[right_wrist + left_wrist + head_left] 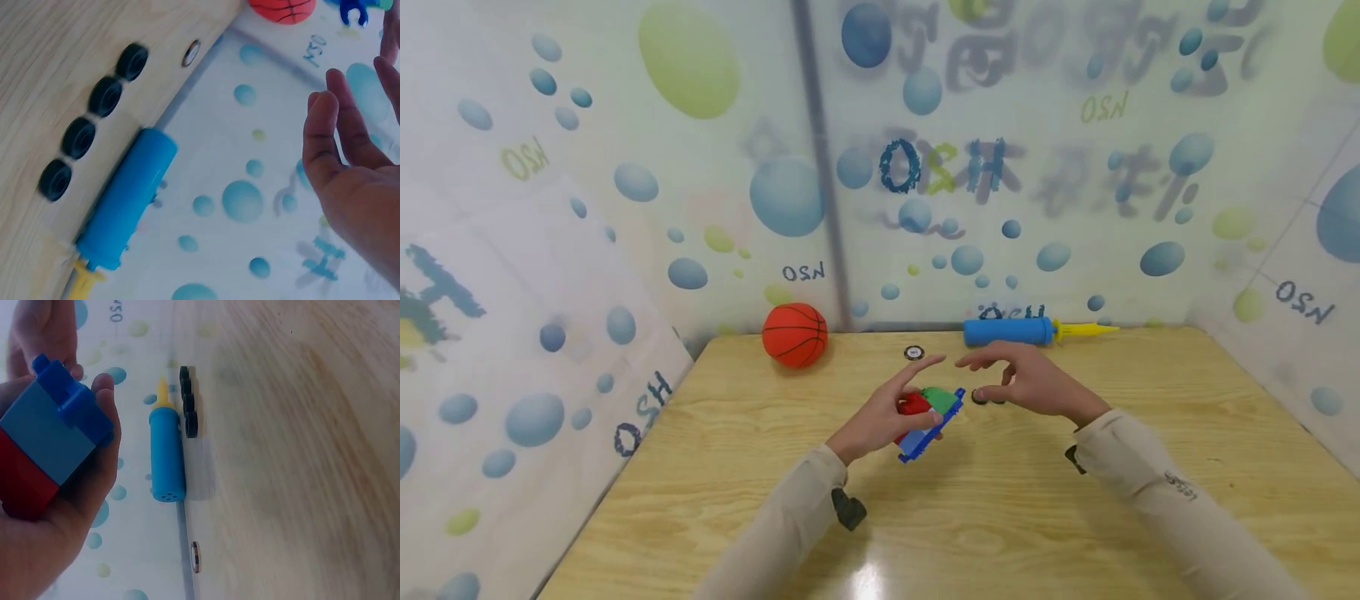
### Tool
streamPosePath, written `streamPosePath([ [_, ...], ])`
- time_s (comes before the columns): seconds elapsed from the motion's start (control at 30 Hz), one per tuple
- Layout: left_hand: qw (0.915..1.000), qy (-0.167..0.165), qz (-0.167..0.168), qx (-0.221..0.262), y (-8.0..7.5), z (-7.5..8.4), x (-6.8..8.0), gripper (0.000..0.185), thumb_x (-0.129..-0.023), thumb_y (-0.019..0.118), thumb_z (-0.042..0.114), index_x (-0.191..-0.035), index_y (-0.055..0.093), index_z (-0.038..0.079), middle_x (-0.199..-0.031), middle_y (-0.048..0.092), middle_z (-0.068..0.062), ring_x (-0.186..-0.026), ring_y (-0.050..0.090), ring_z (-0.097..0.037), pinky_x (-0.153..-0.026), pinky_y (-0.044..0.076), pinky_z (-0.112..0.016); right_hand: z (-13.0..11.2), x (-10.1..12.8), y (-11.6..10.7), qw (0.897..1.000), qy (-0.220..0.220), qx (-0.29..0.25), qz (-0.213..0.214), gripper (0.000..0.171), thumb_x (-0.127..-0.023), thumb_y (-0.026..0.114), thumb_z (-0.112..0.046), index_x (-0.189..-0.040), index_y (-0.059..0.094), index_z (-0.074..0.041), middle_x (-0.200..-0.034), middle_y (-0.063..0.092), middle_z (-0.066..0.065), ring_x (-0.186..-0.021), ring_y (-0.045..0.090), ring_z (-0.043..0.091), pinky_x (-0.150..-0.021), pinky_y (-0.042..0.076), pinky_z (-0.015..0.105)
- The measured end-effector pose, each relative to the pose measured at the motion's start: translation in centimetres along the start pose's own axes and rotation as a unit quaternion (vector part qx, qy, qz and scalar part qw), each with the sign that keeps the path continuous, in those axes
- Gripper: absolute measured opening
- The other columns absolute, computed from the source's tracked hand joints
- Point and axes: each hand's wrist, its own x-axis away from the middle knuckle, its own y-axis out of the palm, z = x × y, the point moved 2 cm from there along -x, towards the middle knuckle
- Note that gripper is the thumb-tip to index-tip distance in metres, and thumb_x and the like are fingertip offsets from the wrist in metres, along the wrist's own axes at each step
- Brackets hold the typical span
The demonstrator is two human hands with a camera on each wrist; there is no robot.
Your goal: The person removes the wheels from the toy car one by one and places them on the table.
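Blocks (928,412) sit in left hand (880,421) grip; right hand (1033,383) beside, fingers relaxed.

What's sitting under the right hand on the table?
Under the right hand, small black wheels lie in a row of four on the wooden table. The head view shows only one or two; the hand covers the rest. The hand is empty, fingers straight.

"H2O" mirrored on backdrop (805,272)

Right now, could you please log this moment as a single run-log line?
left hand: holds block toy | right hand: open, empty | table: pump, basketball, four black wheels
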Motion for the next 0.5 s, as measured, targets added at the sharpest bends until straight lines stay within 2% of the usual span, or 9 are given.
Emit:
streamPosePath([
  [0.07,0.9998,0.006,-0.005,-0.016,0.0,0.2,-0.1,0.074,-0.095,0.069,0.027,-0.15,0.029,0.055,-0.144,0.054,-0.007,-0.12,0.06,-0.03,-0.09,0.057,-0.042,-0.9,-0.2,0.6,1.0,-0.015,-0.012,-0.015,0.042,-0.09,0.074,-0.02,-0.13,0.065,-0.01,-0.123,0.069,0.009,-0.11,0.062,0.026,-0.076,0.055,0.029],
  [0.17,0.9993,0.021,-0.019,-0.024,-0.1,0.5,-0.3,0.08,-0.093,0.072,0.024,-0.153,0.026,0.05,-0.151,0.047,-0.006,-0.119,0.061,-0.03,-0.085,0.059,-0.038,-2.0,-0.5,1.3,0.998,-0.038,-0.028,-0.034,0.041,-0.091,0.074,-0.019,-0.13,0.066,-0.011,-0.125,0.068,0.008,-0.109,0.062,0.024,-0.075,0.057,0.029],
  [0.3,0.9984,0.03,-0.036,-0.032,0.0,0.7,-0.5,0.086,-0.09,0.076,0.022,-0.154,0.025,0.049,-0.151,0.05,-0.005,-0.112,0.064,-0.023,-0.083,0.058,-0.033,-2.6,-0.8,2.1,0.996,-0.06,-0.041,-0.054,0.041,-0.09,0.075,-0.018,-0.13,0.067,-0.015,-0.126,0.068,0.005,-0.105,0.061,0.024,-0.072,0.057,0.028],
  [0.5,0.998,0.014,-0.051,-0.035,0.3,0.5,-0.2,0.085,-0.089,0.077,0.023,-0.155,0.028,0.046,-0.143,0.058,-0.006,-0.11,0.065,-0.019,-0.091,0.057,-0.036,-2.8,-0.7,3.2,0.993,-0.079,-0.028,-0.078,0.042,-0.091,0.073,-0.016,-0.133,0.067,-0.019,-0.125,0.068,0.002,-0.101,0.056,0.016,-0.074,0.055,0.027],
])
